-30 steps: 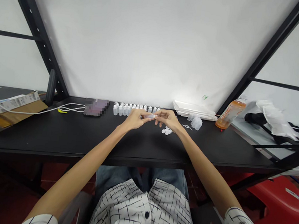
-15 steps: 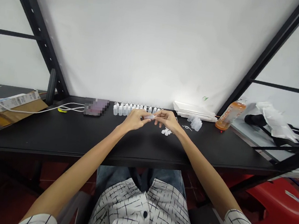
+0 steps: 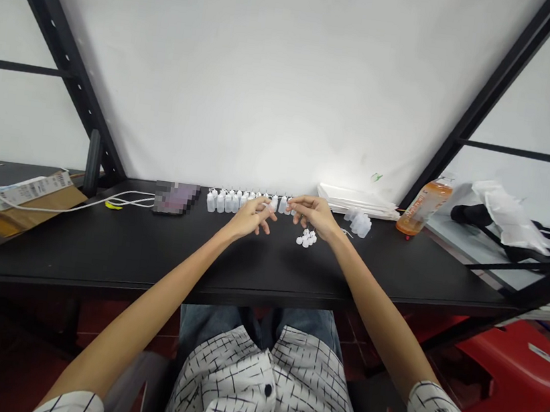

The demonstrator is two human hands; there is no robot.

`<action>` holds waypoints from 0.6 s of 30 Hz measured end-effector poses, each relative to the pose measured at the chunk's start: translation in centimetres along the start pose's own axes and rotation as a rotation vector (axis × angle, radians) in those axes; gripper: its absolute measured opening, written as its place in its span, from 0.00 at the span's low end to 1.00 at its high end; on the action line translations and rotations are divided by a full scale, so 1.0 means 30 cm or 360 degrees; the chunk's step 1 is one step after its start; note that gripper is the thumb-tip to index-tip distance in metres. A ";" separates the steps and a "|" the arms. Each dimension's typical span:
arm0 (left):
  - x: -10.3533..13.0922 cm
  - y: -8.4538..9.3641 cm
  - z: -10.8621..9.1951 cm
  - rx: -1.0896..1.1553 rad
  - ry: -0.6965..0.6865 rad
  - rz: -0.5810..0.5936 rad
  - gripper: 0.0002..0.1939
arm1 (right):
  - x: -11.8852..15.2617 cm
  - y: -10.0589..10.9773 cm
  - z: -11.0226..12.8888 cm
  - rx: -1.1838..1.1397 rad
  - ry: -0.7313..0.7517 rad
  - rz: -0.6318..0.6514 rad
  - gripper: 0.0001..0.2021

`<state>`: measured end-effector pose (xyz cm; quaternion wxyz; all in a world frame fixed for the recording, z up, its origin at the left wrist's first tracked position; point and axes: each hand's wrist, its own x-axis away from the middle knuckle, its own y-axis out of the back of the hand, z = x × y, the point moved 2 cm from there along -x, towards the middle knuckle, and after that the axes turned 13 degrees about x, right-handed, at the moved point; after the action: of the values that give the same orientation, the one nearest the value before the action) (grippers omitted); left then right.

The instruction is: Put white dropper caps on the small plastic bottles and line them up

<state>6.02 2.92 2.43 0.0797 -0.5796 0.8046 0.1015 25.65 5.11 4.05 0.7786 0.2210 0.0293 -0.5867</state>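
Observation:
My left hand (image 3: 253, 218) hovers over the desk in front of a row of small translucent dropper bottles (image 3: 220, 202), its fingers apart. One bottle (image 3: 274, 202) shows just beyond its fingertips; whether they touch it I cannot tell. Thumb and index finger of my right hand (image 3: 318, 214) are pinched together close to the row's right end. What sits in that pinch is too small to make out. Below my right hand lies a little pile of white caps (image 3: 306, 238). Several more translucent bottles (image 3: 360, 224) lie grouped to the right.
A stack of white sheets (image 3: 356, 201) lies against the wall. An orange drink bottle (image 3: 422, 207) leans at the right by the black frame. Toward the left are a blurred purple item (image 3: 175, 198), white cables (image 3: 128, 200) and an opened cardboard box (image 3: 37, 207).
Both hands were together on a clear piece held sideways between them. They have since drawn apart, and my left fingers have spread. My right hand is still pinched.

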 end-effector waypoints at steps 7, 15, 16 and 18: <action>-0.006 0.003 0.009 0.0054 0.0101 -0.0117 0.06 | -0.005 0.060 -0.018 0.0495 -0.0051 -0.0013 0.11; -0.002 0.007 0.015 -0.0204 0.0047 -0.0166 0.12 | 0.006 0.104 -0.013 0.1896 -0.0168 -0.0183 0.07; -0.001 0.009 0.013 -0.0235 0.0039 -0.0185 0.14 | 0.008 0.111 -0.011 0.1930 -0.0221 -0.0159 0.08; 0.001 0.013 0.010 -0.0295 0.0029 -0.0232 0.16 | 0.011 0.125 -0.011 0.1949 -0.0295 -0.0087 0.08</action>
<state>5.65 3.09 2.16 0.0258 -0.6424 0.7482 0.1641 29.29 5.75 4.82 0.4943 0.5750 -0.3748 -0.5334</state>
